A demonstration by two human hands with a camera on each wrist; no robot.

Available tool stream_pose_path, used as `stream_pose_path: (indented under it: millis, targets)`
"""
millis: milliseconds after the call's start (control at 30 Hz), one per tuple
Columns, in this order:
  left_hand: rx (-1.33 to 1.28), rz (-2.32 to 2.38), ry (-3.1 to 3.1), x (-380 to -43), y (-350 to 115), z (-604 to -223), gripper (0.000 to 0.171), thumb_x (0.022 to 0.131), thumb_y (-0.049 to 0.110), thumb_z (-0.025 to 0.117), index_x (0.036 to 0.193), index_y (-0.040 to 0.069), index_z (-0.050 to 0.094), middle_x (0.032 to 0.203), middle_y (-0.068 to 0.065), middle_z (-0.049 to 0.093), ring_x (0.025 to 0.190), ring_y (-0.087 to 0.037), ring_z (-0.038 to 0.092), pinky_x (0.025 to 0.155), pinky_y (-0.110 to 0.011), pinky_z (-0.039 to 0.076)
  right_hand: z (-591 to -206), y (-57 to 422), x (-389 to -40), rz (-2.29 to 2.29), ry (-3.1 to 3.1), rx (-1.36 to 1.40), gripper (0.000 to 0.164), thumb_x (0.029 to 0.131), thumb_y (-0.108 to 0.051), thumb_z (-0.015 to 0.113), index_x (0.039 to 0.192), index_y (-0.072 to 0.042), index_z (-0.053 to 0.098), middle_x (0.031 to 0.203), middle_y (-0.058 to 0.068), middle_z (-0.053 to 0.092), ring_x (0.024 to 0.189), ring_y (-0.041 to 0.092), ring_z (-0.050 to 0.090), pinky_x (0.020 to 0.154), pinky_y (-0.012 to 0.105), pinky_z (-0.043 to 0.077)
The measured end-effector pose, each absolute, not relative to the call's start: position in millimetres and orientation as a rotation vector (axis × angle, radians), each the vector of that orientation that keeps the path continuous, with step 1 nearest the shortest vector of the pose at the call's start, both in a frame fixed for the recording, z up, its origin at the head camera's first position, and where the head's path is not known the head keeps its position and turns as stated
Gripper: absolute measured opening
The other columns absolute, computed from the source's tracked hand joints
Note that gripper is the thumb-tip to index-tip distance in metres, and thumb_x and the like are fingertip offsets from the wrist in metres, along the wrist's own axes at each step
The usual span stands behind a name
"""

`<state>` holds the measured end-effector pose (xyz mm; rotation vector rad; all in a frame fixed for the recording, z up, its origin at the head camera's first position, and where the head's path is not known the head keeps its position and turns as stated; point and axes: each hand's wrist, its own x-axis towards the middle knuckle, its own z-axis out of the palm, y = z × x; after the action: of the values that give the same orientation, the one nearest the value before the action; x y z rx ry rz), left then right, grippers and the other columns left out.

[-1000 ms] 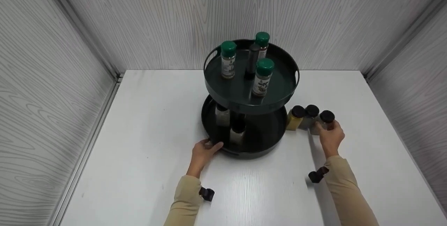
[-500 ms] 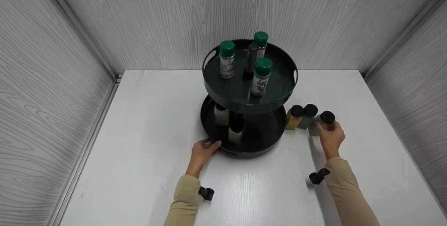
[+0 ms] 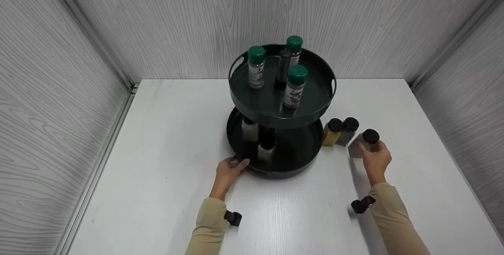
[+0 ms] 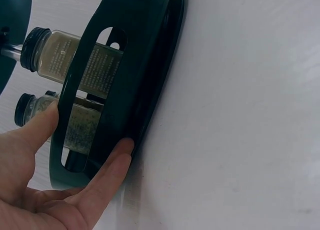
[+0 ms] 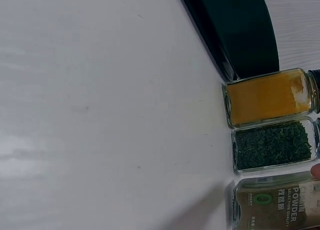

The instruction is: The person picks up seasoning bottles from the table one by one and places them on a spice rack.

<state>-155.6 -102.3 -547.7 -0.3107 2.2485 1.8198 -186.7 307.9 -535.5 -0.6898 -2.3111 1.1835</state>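
Note:
My left hand (image 3: 227,174) grips the rim of the lower tray (image 3: 301,146) of a dark green two-tier turntable rack, thumb inside and fingers against the outer wall (image 4: 145,75). Two black-capped glass spice jars stand in that tray; in the left wrist view a tan one (image 4: 60,52) shows behind the handle slot. On the right, my right hand (image 3: 377,163) holds a black-capped jar (image 3: 370,136) labelled cumin powder (image 5: 272,205). Beside it stand a jar of green dried herb (image 5: 272,145) and a jar of orange-yellow powder (image 5: 265,97).
The upper tray (image 3: 260,103) carries green-capped spice bottles (image 3: 294,87) around a dark centre post (image 3: 283,67). Everything stands on a white table (image 3: 173,136) with wood-grain panels (image 3: 189,22) behind and at both sides. The yellow jar is close by the rack's right side.
My right hand has drawn the cumin jar slightly toward me and to the right, widening its gap from the herb jar. My left hand stays on the lower tray's rim.

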Motion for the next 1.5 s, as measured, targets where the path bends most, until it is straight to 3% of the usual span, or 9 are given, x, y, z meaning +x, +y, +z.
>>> stream_pose_path:
  millis: [333, 567, 667, 933, 1133, 1333, 1500]
  targets:
    - [-0.348, 1.833, 2.225, -156, -103, -548, 0.072, 0.089, 0.032, 0.068, 0.138, -0.014, 0.041, 0.119, -0.029, 0.065, 0.105, -0.033, 0.068, 0.096, -0.041, 0.055, -532, 307, -176, 1.171, -2.322, -0.656, 0.031, 0.083, -0.014, 0.072, 0.106, 0.005, 0.065, 0.094, 0.018, 0.064, 0.069, -0.013, 0.04, 0.064, 0.005, 0.033]
    - [-0.353, 1.876, 2.165, -157, -104, -549, 0.074, 0.09, 0.03, 0.068, 0.14, -0.014, 0.035, 0.122, -0.031, 0.062, 0.101, -0.031, 0.071, 0.093, -0.038, 0.057, -525, 306, -168, 1.187, -2.346, -0.651, 0.023, 0.081, -0.016, 0.074, 0.094, 0.001, 0.065, 0.07, -0.016, 0.051, 0.065, -0.009, 0.041, 0.063, 0.01, 0.033]
    - [-0.357, 1.893, 2.152, -158, -104, -548, 0.073, 0.09, 0.028, 0.068, 0.14, -0.015, 0.036, 0.121, -0.032, 0.062, 0.1, -0.031, 0.071, 0.091, -0.036, 0.058, -523, 306, -165, 1.182, -2.351, -0.644, 0.023, 0.08, -0.017, 0.075, 0.09, 0.001, 0.064, 0.067, -0.022, 0.046, 0.065, -0.008, 0.041, 0.062, 0.01, 0.033]
    - [-0.381, 1.87, 2.173, -159, -103, -549, 0.073, 0.089, 0.029, 0.069, 0.139, -0.014, 0.038, 0.119, -0.03, 0.064, 0.097, -0.029, 0.072, 0.089, -0.035, 0.059, -518, 303, -163, 1.183, -2.333, -0.626, 0.025, 0.078, -0.015, 0.076, 0.092, 0.003, 0.066, 0.069, -0.02, 0.052, 0.064, -0.014, 0.042, 0.062, 0.005, 0.035]
    - [-0.386, 1.879, 2.157, -159, -103, -550, 0.075, 0.09, 0.029, 0.068, 0.14, -0.015, 0.035, 0.121, -0.031, 0.063, 0.099, -0.03, 0.071, 0.09, -0.035, 0.059, -516, 299, -161, 1.181, -2.329, -0.6, 0.029, 0.079, -0.013, 0.076, 0.1, 0.005, 0.067, 0.078, -0.003, 0.063, 0.066, -0.016, 0.045, 0.063, 0.002, 0.036]
    - [-0.372, 1.866, 2.152, -157, -104, -545, 0.074, 0.091, 0.029, 0.067, 0.141, -0.015, 0.034, 0.122, -0.032, 0.062, 0.102, -0.033, 0.07, 0.092, -0.036, 0.058, -512, 295, -160, 1.175, -2.325, -0.571, 0.03, 0.078, -0.012, 0.076, 0.1, 0.005, 0.067, 0.076, -0.001, 0.062, 0.065, -0.013, 0.044, 0.061, 0.004, 0.035]
    - [-0.362, 1.858, 2.165, -157, -104, -549, 0.076, 0.091, 0.031, 0.067, 0.141, -0.014, 0.034, 0.123, -0.031, 0.062, 0.102, -0.031, 0.07, 0.093, -0.036, 0.057, -511, 293, -158, 1.206, -2.311, -0.537, 0.032, 0.078, -0.011, 0.076, 0.104, 0.006, 0.067, 0.088, 0.014, 0.068, 0.067, -0.018, 0.047, 0.065, -0.001, 0.039]
